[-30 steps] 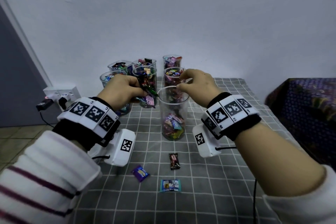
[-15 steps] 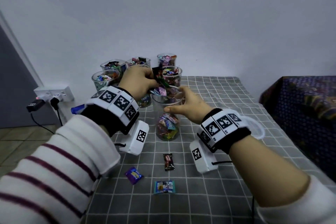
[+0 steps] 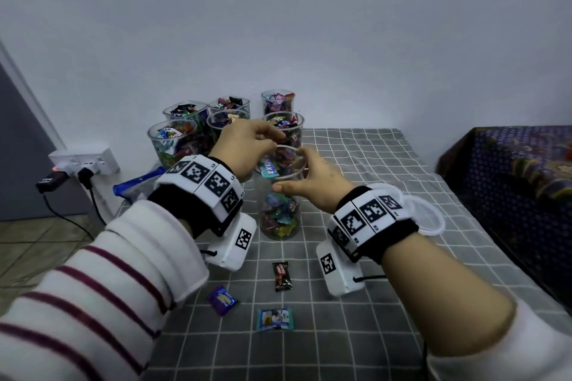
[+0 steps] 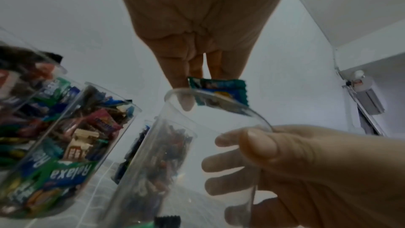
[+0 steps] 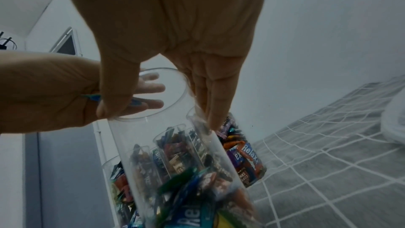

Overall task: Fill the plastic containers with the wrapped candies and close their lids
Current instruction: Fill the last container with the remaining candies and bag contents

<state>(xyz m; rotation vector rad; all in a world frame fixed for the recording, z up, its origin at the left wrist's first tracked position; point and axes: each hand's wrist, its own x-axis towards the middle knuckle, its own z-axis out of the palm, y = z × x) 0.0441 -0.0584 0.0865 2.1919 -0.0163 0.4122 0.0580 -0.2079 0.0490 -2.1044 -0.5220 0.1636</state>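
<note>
Head view shows my left hand (image 3: 247,148) has carried a pinched teal candy (image 3: 268,169) to the half-filled container (image 3: 280,195) my right hand (image 3: 312,182) grips, so dropping comes next.

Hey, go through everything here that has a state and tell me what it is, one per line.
Tall container: upright, lidless, partly filled.
Left hand: holds teal candy at the rim.
Right hand: grips the container's rim.
Back containers: open, full.
Loose candies: lying on tablecloth.

Left hand (image 3: 244,148) reaches forward, fingertips pinched together; right hand (image 3: 312,179) curls in a C-shaped grip.
</note>
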